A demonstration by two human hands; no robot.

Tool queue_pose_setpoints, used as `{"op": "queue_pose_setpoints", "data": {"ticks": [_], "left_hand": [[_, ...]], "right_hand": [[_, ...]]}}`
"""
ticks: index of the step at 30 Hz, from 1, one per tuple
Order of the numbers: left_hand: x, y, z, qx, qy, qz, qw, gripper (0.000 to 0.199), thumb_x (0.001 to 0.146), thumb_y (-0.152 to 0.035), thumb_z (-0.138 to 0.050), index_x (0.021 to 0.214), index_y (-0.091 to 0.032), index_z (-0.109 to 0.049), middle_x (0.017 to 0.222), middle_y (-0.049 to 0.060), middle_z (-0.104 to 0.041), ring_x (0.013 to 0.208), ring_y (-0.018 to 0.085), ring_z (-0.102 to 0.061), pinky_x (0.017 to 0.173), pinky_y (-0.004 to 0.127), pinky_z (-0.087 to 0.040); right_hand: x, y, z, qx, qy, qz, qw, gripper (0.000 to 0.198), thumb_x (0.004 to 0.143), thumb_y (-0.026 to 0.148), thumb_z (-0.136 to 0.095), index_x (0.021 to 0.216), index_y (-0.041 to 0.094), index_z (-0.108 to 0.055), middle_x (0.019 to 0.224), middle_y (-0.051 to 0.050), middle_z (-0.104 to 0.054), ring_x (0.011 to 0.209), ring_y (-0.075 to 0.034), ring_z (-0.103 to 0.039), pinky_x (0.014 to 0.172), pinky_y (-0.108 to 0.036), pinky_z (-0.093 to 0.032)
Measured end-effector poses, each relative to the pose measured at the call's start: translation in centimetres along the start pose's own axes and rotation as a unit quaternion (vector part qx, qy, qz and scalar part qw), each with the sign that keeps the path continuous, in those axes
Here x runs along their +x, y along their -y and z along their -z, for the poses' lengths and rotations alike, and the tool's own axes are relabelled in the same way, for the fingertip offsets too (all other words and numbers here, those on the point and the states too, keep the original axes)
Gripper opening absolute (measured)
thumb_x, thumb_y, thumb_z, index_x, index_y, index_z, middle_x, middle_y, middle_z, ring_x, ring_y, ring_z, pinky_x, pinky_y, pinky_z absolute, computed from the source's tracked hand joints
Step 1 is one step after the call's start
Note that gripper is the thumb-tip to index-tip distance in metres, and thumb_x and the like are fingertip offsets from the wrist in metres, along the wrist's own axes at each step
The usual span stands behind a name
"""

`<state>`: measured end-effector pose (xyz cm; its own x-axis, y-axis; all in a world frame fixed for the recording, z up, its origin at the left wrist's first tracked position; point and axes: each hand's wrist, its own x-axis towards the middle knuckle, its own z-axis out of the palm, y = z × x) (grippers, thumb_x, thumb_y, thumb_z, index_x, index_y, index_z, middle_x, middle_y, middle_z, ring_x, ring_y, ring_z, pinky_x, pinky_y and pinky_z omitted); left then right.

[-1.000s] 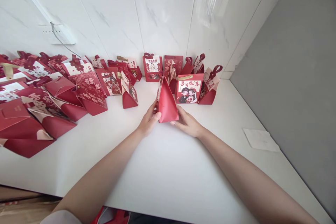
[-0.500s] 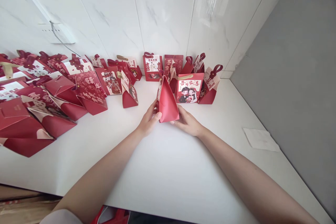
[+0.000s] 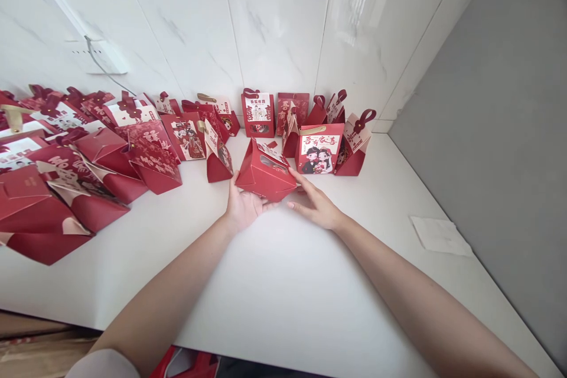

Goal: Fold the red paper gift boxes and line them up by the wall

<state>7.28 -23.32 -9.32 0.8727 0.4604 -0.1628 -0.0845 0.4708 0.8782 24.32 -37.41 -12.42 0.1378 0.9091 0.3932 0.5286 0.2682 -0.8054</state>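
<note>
A red paper gift box (image 3: 267, 174) lies tipped back between my hands, its folded base towards me and a clear window on its upper face. My left hand (image 3: 244, 207) supports it from below and the left, palm turned up, with the thumb on the left edge and fingers underneath. My right hand (image 3: 316, 204) steadies its right corner with the fingers; the right thumb is apart from the box. Just behind stands a box with a printed couple (image 3: 319, 150), beside a narrow box with a ribbon loop (image 3: 353, 146). To the left is a small triangular box (image 3: 218, 156).
Many red gift boxes (image 3: 84, 183) crowd the left of the white table (image 3: 274, 283). More boxes, including one with a white front (image 3: 258, 113), stand along the tiled wall. A white paper (image 3: 441, 235) lies near the grey panel (image 3: 500, 130) at right.
The gift box has tipped back and turned from upright, so its base and window now show. My left hand has shifted left and rolled palm up; the right hand has barely moved.
</note>
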Motion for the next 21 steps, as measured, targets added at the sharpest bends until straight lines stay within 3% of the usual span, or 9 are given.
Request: {"op": "queue_pose_setpoints", "data": {"ticks": [6, 12, 14, 17, 21], "left_hand": [[0.09, -0.22, 0.61, -0.052, 0.054, 0.114, 0.991, 0.1, 0.076, -0.085, -0.023, 0.135, -0.01, -0.052, 0.13, 0.021, -0.061, 0.113, 0.035, -0.062, 0.101, 0.049, -0.046], [0.1, -0.39, 0.86, -0.08, 0.081, 0.137, 0.984, 0.092, 0.08, -0.08, -0.027, 0.132, -0.01, -0.054, 0.127, 0.022, -0.062, 0.104, 0.032, -0.065, 0.088, 0.042, -0.051], [0.08, -0.36, 0.7, -0.094, 0.065, 0.121, 0.986, 0.085, 0.081, -0.076, -0.032, 0.132, -0.012, -0.054, 0.127, 0.02, -0.062, 0.104, 0.032, -0.065, 0.082, 0.041, -0.052], [0.22, -0.09, 0.48, -0.095, 0.004, 0.055, 0.994, 0.068, 0.083, -0.063, -0.039, 0.129, -0.016, -0.056, 0.129, 0.017, -0.062, 0.109, 0.034, -0.063, 0.086, 0.047, -0.052], [0.76, 0.57, 0.77, -0.007, -0.109, -0.094, 0.989, 0.042, 0.079, -0.031, -0.057, 0.119, -0.02, -0.061, 0.122, 0.007, -0.066, 0.105, 0.024, -0.064, 0.086, 0.037, -0.054]], "right_hand": [[0.01, 0.27, 0.01, 0.045, 0.011, -0.039, 0.998, 0.076, 0.096, 0.05, -0.049, 0.157, 0.029, -0.01, 0.143, -0.006, -0.054, 0.13, -0.023, -0.053, 0.114, -0.045, -0.037], [-0.06, 0.3, 0.08, 0.044, 0.009, -0.045, 0.998, 0.069, 0.097, 0.05, -0.046, 0.156, 0.028, -0.016, 0.145, -0.006, -0.052, 0.13, -0.023, -0.053, 0.113, -0.043, -0.037], [-0.04, 0.2, 0.03, 0.034, 0.007, -0.041, 0.999, 0.07, 0.097, 0.048, -0.047, 0.156, 0.028, -0.014, 0.146, -0.007, -0.051, 0.129, -0.023, -0.053, 0.112, -0.043, -0.039], [0.0, -0.03, -0.1, -0.006, -0.018, -0.014, 1.0, 0.071, 0.096, 0.042, -0.051, 0.155, 0.027, -0.016, 0.15, -0.008, -0.045, 0.132, -0.024, -0.05, 0.112, -0.042, -0.039], [-0.06, -0.2, -0.18, -0.078, -0.097, 0.046, 0.991, 0.058, 0.089, 0.029, -0.056, 0.144, 0.025, -0.038, 0.15, -0.01, -0.042, 0.139, -0.025, -0.039, 0.113, -0.044, -0.036]]}}
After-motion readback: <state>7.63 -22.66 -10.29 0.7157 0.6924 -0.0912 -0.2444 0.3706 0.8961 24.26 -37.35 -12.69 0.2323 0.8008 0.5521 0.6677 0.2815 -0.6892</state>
